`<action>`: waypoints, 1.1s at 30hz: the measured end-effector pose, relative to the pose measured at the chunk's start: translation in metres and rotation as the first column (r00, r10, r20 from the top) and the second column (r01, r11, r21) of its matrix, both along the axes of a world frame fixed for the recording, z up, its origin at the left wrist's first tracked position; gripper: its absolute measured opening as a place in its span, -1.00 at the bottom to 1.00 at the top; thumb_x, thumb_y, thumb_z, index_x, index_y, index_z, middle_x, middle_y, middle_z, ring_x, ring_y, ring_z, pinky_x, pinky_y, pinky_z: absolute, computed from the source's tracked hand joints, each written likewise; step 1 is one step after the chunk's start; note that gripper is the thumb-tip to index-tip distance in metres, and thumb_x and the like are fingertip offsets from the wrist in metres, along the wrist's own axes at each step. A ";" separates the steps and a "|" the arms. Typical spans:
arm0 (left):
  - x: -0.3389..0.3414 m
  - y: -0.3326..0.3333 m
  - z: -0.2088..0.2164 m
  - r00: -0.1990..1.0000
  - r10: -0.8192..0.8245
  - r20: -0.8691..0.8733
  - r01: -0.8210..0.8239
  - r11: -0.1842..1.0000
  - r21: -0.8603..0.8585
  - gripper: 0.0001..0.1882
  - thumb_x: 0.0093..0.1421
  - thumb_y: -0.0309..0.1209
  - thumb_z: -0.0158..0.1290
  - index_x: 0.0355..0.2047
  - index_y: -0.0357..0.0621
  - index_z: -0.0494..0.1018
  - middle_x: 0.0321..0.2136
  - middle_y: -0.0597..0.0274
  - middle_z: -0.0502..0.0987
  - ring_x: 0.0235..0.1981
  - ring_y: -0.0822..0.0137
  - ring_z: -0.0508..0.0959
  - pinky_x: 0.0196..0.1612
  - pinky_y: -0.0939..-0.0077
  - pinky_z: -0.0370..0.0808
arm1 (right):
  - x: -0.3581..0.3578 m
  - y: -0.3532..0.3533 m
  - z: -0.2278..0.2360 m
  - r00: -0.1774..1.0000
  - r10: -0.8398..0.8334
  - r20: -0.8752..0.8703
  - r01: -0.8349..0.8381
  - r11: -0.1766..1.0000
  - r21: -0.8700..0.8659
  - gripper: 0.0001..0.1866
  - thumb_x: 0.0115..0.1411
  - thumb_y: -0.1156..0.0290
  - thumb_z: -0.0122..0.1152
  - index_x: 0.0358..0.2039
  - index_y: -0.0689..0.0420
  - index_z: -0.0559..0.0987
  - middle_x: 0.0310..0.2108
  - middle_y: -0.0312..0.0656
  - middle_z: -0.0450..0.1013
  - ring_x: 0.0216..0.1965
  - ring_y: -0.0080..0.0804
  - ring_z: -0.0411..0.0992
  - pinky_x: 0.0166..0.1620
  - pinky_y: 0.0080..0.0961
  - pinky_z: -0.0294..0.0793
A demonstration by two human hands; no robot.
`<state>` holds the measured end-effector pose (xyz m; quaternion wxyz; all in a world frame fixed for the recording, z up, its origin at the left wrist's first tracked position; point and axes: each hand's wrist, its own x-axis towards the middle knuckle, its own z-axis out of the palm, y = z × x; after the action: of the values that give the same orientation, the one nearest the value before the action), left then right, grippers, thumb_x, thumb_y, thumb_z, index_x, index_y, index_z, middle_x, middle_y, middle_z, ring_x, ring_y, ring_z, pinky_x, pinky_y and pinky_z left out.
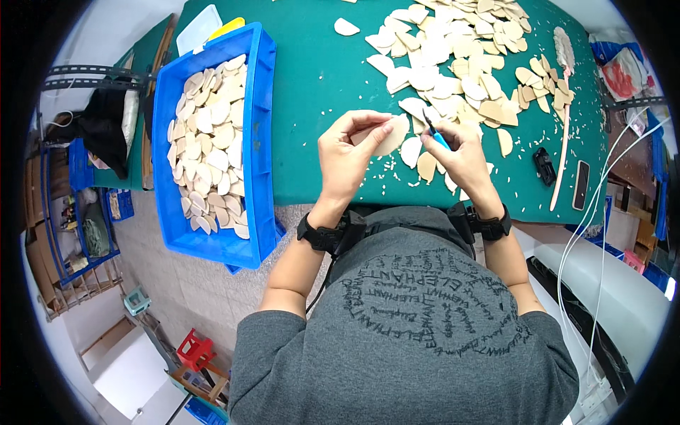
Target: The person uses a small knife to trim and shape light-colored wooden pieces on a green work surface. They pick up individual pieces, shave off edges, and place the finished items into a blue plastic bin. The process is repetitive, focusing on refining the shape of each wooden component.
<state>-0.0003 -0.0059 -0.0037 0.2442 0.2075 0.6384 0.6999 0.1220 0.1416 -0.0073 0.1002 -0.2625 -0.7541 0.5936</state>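
Note:
My left hand (347, 152) is closed, pinching a flat cream half-round piece (394, 136) between thumb and fingers. Just to its right, my right hand (462, 154) grips a small blue-handled tool (439, 137) with a thin dark tip pointing up and left. The tool's exact kind is hard to make out, and its tip stands apart from the held piece. Loose cream and tan pieces (427, 167) of similar shape lie under and beyond my hands on the green tabletop (312, 92), among small pale scraps.
At the left, a blue bin (260, 142) holds many such pieces. A large heap of pieces (467, 49) spreads over the far right. Further right are a black clip-like object (544, 166), a long-handled duster (563, 134), a phone (581, 185) and white cables (595, 205).

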 end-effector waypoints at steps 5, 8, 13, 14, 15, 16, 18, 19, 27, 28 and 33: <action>-0.075 -0.068 -0.008 0.852 0.440 -0.284 -0.475 0.877 -0.069 -0.84 0.14 -0.59 0.08 -0.24 -0.29 0.49 -0.24 0.20 0.54 -0.27 0.47 0.52 -0.19 0.61 0.49 | 0.009 0.013 -0.012 0.996 -0.085 -0.020 0.084 0.995 -0.047 -0.83 0.06 0.41 0.24 -0.36 0.23 0.59 -0.58 -0.42 0.41 -0.58 -0.76 0.26 -0.50 -0.73 0.22; -0.113 -0.103 -0.011 0.505 0.614 -0.607 -0.769 0.639 0.007 -0.82 0.13 -0.53 0.08 -0.22 -0.27 0.46 -0.18 0.13 0.49 -0.10 0.29 0.45 0.01 0.40 0.38 | 0.015 0.023 -0.013 0.993 -0.116 -0.004 0.116 0.991 -0.070 -0.82 0.06 0.41 0.26 -0.36 0.25 0.60 -0.58 -0.42 0.41 -0.56 -0.76 0.25 -0.49 -0.76 0.18; -0.102 -0.007 -0.052 0.585 0.139 -0.799 -0.458 0.870 -0.184 -0.83 0.06 -0.44 0.12 -0.30 -0.13 0.51 -0.26 0.19 0.51 -0.10 0.16 0.44 0.04 0.28 0.28 | 0.027 0.032 -0.014 0.983 -0.180 0.019 0.181 0.983 -0.038 -0.83 0.06 0.41 0.26 -0.38 0.25 0.59 -0.51 -0.38 0.40 -0.51 -0.74 0.28 -0.45 -0.75 0.22; -0.094 0.020 -0.077 0.605 -0.078 -0.792 -0.243 0.930 -0.277 -0.82 0.07 -0.44 0.10 -0.27 -0.12 0.52 -0.22 0.17 0.53 -0.08 0.14 0.45 0.03 0.28 0.31 | 0.029 0.031 -0.013 0.982 -0.186 0.006 0.186 0.981 -0.059 -0.84 0.06 0.41 0.26 -0.38 0.25 0.59 -0.51 -0.38 0.40 -0.51 -0.74 0.28 -0.45 -0.75 0.22; -0.083 0.050 -0.109 0.655 -0.242 -0.716 -0.011 0.944 -0.329 -0.81 0.07 -0.47 0.08 -0.25 -0.13 0.52 -0.16 0.14 0.53 -0.03 0.13 0.44 0.04 0.27 0.32 | 0.031 0.031 -0.012 0.980 -0.198 -0.007 0.197 0.977 -0.078 -0.84 0.07 0.42 0.26 -0.38 0.25 0.59 -0.50 -0.38 0.40 -0.50 -0.74 0.28 -0.45 -0.75 0.23; -0.064 0.076 -0.126 0.640 -0.324 -0.696 0.082 0.930 -0.358 -0.76 0.06 -0.53 0.05 -0.22 -0.14 0.51 -0.10 0.13 0.51 0.00 0.11 0.42 0.08 0.26 0.32 | 0.033 0.031 -0.012 0.978 -0.206 -0.012 0.205 0.977 -0.059 -0.84 0.08 0.42 0.25 -0.37 0.25 0.58 -0.49 -0.38 0.40 -0.50 -0.74 0.29 -0.44 -0.75 0.24; -0.051 0.109 -0.169 0.486 -0.526 -0.697 0.257 0.849 -0.462 -0.58 0.04 -0.61 -0.02 -0.04 -0.12 0.42 0.01 0.14 0.43 0.03 0.08 0.39 0.14 0.28 0.30 | 0.039 0.033 -0.013 0.977 -0.215 0.015 0.215 0.975 -0.054 -0.84 0.08 0.43 0.24 -0.36 0.26 0.58 -0.51 -0.39 0.43 -0.51 -0.74 0.30 -0.43 -0.75 0.26; -0.048 0.116 -0.171 0.419 -0.648 -0.636 0.298 0.760 -0.578 -0.53 0.03 -0.61 -0.03 0.01 -0.12 0.38 0.03 0.14 0.41 0.04 0.07 0.37 0.10 0.27 0.34 | 0.043 0.035 -0.013 0.973 -0.227 0.040 0.229 0.973 -0.039 -0.83 0.09 0.44 0.23 -0.35 0.27 0.58 -0.52 -0.39 0.44 -0.51 -0.74 0.31 -0.43 -0.75 0.28; -0.045 0.085 -0.106 0.906 -0.384 0.181 0.423 0.839 -0.341 -0.68 0.10 -0.41 0.17 -0.18 -0.25 0.37 -0.33 0.15 0.56 -0.34 0.28 0.60 -0.29 0.55 0.58 | 0.046 0.033 -0.021 0.967 -0.247 0.056 0.249 0.968 -0.030 -0.79 0.05 0.37 0.24 -0.34 0.25 0.57 -0.52 -0.29 0.48 -0.49 -0.66 0.38 -0.38 -0.68 0.37; -0.039 0.080 -0.087 0.880 -0.343 0.329 0.410 0.898 -0.162 -0.67 0.12 -0.41 0.16 -0.16 -0.28 0.35 -0.31 0.13 0.55 -0.30 0.28 0.60 -0.29 0.56 0.59 | 0.040 0.031 -0.017 0.971 -0.226 0.081 0.230 0.973 -0.037 -0.78 0.04 0.36 0.24 -0.35 0.24 0.57 -0.52 -0.28 0.47 -0.48 -0.64 0.39 -0.37 -0.66 0.37; -0.018 0.057 -0.025 0.820 -0.275 0.503 0.246 0.961 0.124 -0.64 0.14 -0.48 0.13 -0.13 -0.27 0.24 -0.26 0.10 0.52 -0.30 0.35 0.59 -0.27 0.55 0.62 | 0.016 0.022 -0.020 0.990 -0.137 -0.026 0.138 0.990 0.042 -0.74 0.00 0.35 0.23 -0.32 0.25 0.56 -0.43 -0.18 0.48 -0.38 -0.50 0.44 -0.26 -0.55 0.41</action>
<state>-0.0187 0.0514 -0.0291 0.4936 0.1044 0.4962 0.7066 0.1378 0.1633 -0.0273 0.1555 -0.3046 -0.7457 0.5717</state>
